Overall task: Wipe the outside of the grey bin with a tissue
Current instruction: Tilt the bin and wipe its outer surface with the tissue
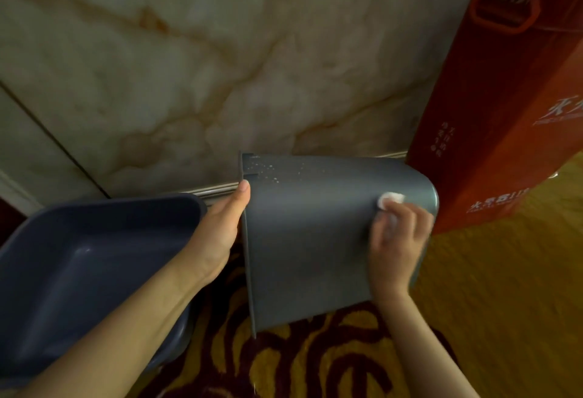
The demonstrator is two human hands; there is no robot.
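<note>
The grey bin point(309, 233) lies on its side over the carpet, its open rim to the left and its rounded base to the right. White specks dot its upper side near the rim. My left hand point(220, 224) grips the rim, thumb on top, fingers hidden inside the bin. My right hand point(397, 240) holds a crumpled white tissue point(391, 199) and presses it against the bin's side near the base.
A second dark grey tub point(94, 259) sits at the left, partly under my left forearm. A tall red box point(504, 98) stands at the right, close to the bin's base. A marble wall point(220, 66) rises behind. Yellow and maroon patterned carpet point(315, 359) covers the floor.
</note>
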